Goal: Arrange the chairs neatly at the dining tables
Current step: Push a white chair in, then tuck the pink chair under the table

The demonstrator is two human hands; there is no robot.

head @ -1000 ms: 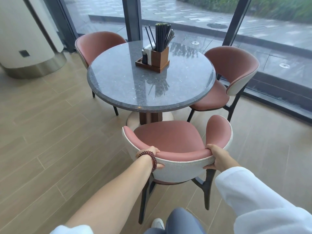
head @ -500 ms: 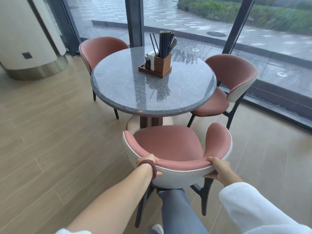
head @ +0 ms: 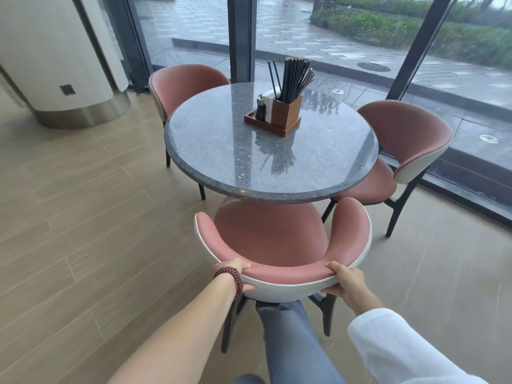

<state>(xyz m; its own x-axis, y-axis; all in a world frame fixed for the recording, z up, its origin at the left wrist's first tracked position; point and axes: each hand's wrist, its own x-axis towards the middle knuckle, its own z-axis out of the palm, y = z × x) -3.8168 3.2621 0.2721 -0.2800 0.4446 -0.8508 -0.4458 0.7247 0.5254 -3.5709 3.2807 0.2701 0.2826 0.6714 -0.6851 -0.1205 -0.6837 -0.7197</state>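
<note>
Chair in hand (head: 266,239): pink seat in a white-backed shell, its front edge just under the rim of the round table (head: 221,151), its back toward the person.
Left hand (head: 235,270): wrapped over the top of the backrest at its left end (beaded bracelet at the wrist).
Right hand (head: 345,281): gripping the same backrest at its right end.
Far-left chair (head: 185,84): drawn in close against the table.
Right-hand chair (head: 407,134): seat partly under the rim, back angled a little outward.
Table top: a wooden chopstick caddy (head: 286,112), toward the window side.
Progress: from where I stand this table looks nearly done. The held chair may want a last short push and a squaring-up. Other tables are out of sight, so I can't say what remains there.
</note>
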